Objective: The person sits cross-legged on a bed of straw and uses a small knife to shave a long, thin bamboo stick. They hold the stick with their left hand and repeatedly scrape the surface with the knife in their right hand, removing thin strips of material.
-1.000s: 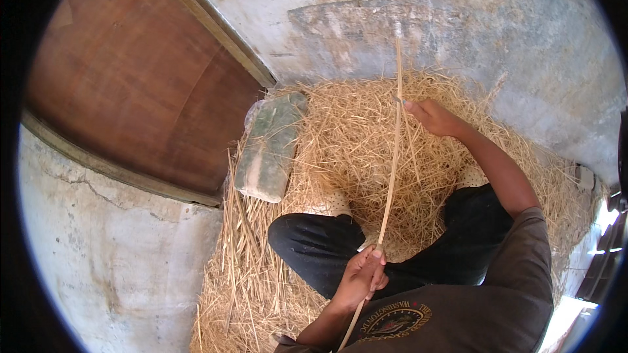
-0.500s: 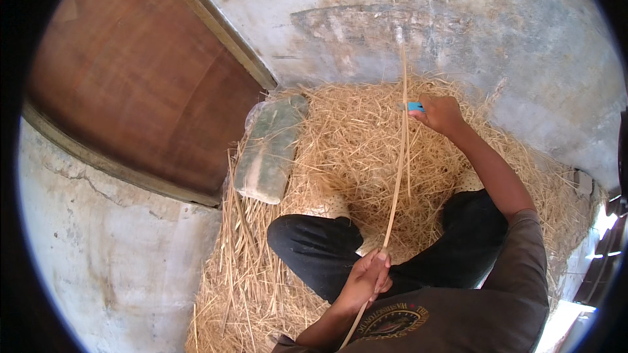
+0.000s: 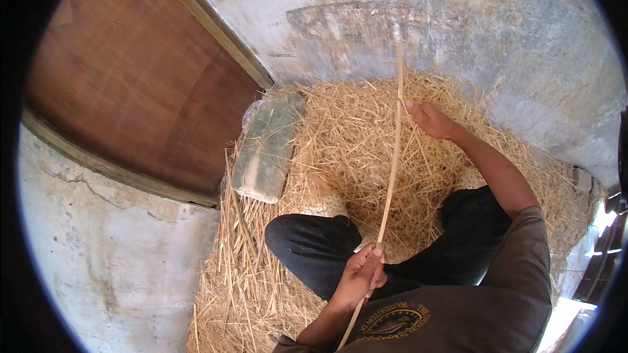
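Note:
A long, pale strip of split cane or bamboo (image 3: 391, 183) runs from near my lap up toward the wall, slightly bowed. My left hand (image 3: 363, 273) is closed around its lower part, and the tail passes below toward my shirt. Farther up, my right hand (image 3: 426, 117) is closed beside the strip. A blue cutter showed in this hand a moment ago; its handle is now hidden by the fingers, and only a small dark tip (image 3: 401, 99) shows at the strip.
Loose shavings (image 3: 353, 131) lie heaped around my crossed legs. A grey-green block (image 3: 265, 147) rests to the left, near a brown door panel (image 3: 144, 78) in a wooden frame. A stained plaster wall (image 3: 497, 46) stands ahead. Longer strips (image 3: 242, 235) lie at left.
My right hand has turned, so the blue cutter handle no longer shows. A thin sliver that hung beside the strip is no longer visible. My left hand keeps its grip, shifted slightly.

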A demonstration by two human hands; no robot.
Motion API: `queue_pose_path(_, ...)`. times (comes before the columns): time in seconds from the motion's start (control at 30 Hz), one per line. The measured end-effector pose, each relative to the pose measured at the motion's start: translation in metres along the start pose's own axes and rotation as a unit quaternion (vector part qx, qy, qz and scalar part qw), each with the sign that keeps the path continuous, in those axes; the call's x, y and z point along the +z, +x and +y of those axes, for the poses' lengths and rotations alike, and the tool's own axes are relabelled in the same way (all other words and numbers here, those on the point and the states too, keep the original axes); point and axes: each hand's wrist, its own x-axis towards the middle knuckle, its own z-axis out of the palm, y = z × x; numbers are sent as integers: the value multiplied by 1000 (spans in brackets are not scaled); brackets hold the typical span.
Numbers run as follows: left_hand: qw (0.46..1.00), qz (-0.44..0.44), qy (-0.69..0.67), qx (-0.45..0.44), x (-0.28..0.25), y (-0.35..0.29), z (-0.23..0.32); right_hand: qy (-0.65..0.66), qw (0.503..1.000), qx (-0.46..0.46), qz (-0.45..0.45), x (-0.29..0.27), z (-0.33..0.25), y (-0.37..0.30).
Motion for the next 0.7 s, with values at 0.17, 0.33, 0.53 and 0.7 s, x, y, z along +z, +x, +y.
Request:
queue_pose_path(0.17, 1000, 6, -3, 7, -1, -1, 1, 154, 974, 112, -119, -13, -15, -3)
queue_pose_path(0.33, 1000, -10, -25, 7, -1, -2, 1, -142, 979, -100, 105, -5, 7, -6)
queue_pose_path(0.53, 997, -39, -72, -16, 0, -7, -6, -337, 923, -128, 135, -31, 15, -4)
queue_pose_path(0.7, 999, -26, -27, -32, -1, -6, -10, -386, 916, -68, 91, -33, 26, 5)
